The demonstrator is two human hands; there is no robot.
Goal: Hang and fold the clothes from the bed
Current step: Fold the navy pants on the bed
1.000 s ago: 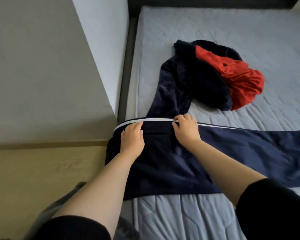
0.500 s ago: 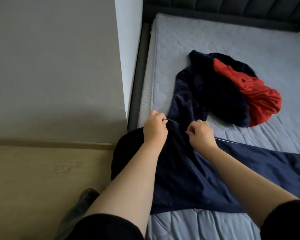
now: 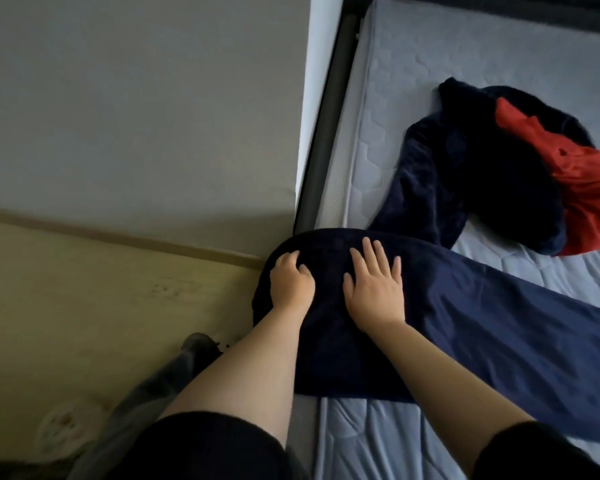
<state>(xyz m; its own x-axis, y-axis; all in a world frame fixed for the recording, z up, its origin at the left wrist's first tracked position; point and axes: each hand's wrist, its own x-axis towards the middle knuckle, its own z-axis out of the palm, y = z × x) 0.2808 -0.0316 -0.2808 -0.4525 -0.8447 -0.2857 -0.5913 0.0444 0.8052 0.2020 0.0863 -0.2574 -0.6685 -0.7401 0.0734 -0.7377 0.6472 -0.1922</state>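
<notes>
Navy trousers (image 3: 465, 317) lie across the near left corner of the bed, their folded waist end draped over the mattress edge. My left hand (image 3: 290, 284) rests on that waist end with its fingers bent against the cloth. My right hand (image 3: 374, 289) lies flat on the trousers just to the right, fingers spread and straight. Farther back on the mattress (image 3: 430, 81) sits a heap of dark navy fleece clothing (image 3: 465, 174) with a red garment (image 3: 586, 188) on its right side.
A grey wall (image 3: 136, 98) and wooden floor (image 3: 84, 289) fill the left. The dark bed frame (image 3: 321, 133) runs along the mattress edge. My leg and a pale slipper (image 3: 63, 431) show at the lower left.
My hands let go of the white-striped waistband they were pinching and now lie on the trousers. The waist end has been folded over, hiding the stripe. The camera swung left.
</notes>
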